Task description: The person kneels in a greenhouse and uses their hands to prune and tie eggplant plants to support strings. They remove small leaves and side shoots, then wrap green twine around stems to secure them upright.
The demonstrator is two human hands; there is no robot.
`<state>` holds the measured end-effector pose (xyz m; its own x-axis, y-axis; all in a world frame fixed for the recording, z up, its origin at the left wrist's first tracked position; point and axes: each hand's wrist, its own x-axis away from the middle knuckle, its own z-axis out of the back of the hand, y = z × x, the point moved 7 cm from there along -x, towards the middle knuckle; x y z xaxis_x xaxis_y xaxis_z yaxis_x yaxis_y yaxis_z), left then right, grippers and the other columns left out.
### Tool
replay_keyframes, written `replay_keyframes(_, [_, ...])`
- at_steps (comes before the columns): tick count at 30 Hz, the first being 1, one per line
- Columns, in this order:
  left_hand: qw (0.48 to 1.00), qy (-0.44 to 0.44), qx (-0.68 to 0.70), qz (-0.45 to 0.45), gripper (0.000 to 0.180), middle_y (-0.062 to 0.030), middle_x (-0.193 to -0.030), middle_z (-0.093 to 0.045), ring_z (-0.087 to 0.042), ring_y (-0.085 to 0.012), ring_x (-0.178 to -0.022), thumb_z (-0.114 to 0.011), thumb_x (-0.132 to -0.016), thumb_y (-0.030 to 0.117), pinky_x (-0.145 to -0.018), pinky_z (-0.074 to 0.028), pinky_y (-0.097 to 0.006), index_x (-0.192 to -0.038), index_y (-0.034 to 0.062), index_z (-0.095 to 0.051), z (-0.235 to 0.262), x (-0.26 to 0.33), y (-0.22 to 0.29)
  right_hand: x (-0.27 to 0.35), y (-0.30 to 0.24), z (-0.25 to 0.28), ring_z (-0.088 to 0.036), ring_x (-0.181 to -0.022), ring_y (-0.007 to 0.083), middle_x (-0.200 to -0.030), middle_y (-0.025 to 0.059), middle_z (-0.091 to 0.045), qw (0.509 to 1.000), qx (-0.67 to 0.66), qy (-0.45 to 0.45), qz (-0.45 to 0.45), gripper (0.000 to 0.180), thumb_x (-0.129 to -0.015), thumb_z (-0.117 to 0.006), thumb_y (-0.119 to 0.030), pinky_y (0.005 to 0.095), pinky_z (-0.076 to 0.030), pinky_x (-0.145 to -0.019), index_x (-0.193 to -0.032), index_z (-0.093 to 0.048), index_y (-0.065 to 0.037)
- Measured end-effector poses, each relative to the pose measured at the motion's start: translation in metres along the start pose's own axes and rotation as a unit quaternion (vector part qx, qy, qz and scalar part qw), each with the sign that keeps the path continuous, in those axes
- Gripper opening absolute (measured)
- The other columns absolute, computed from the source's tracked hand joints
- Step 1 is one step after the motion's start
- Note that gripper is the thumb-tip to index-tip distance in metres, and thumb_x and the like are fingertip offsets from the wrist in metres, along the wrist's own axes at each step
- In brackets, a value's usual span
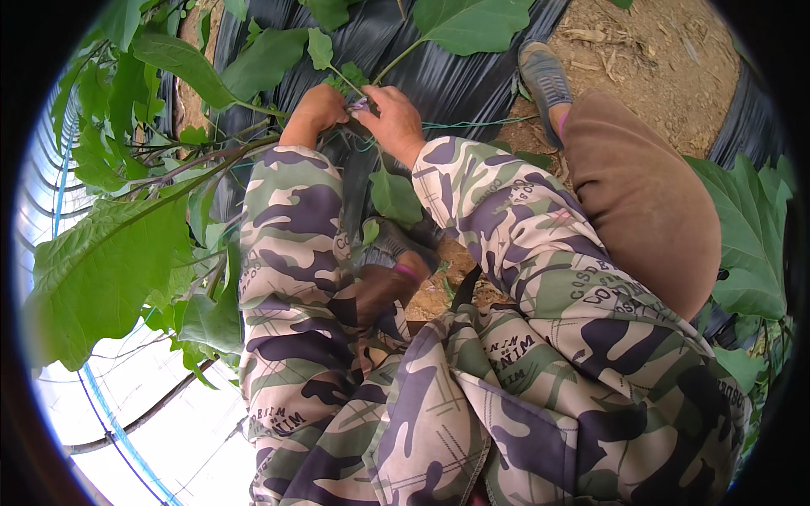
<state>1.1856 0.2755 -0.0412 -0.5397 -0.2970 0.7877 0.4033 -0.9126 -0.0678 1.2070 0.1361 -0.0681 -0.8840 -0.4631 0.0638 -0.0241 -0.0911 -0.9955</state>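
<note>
My two hands meet at a stem of a broad-leaved plant that looks like eggplant, above black plastic film. Closed, with curled fingers, my left hand (319, 110) has its fingertips beside a small purple flower (360, 104); what they grip is hidden. From the other side my right hand (395, 122) pinches at the flower, thumb and fingers close together. A small leaf (320, 48) rises on a stalk just above the fingertips. Thin green twine (472, 126) runs rightward from near my right hand. Another leaf (394, 198) hangs below the hands.
Large leaves (118, 270) and branching stems crowd the left side. Black film (439, 88) covers the bed, with bare soil (650, 51) at upper right. My shoe (544, 80) rests by the film's edge. More leaves (747, 228) stand at right; curved greenhouse ribs (143, 417) show at lower left.
</note>
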Motion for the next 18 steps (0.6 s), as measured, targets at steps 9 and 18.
replay_keyframes(9, [0.997,0.053,0.006,-0.064,0.022,-0.0158,-0.074,-0.062,-0.060,-0.0329,-0.073,-0.067,-0.061,0.018,-0.067,-0.047,-0.039,-0.080,0.0082,-0.067,-0.006,0.003,0.006,-0.019,0.029,-0.023,-0.061,-0.067,0.0258,-0.072,0.0105,-0.064,0.977,-0.049,-0.180,-0.099,0.021,-0.067,-0.068,-0.022,0.0320,-0.046,-0.062,-0.080,-0.069,-0.005])
replay_keyframes(18, [0.997,0.052,-0.034,-0.051,0.015,-0.0118,-0.078,-0.064,-0.062,-0.0303,-0.077,-0.061,-0.065,0.018,-0.070,-0.049,-0.040,-0.078,0.0131,-0.069,-0.011,0.006,0.013,-0.028,0.022,-0.025,-0.062,-0.070,0.0266,-0.068,0.0085,-0.064,0.957,0.035,-0.271,-0.093,0.018,-0.064,-0.068,-0.022,0.0361,-0.048,-0.065,-0.076,-0.069,-0.009])
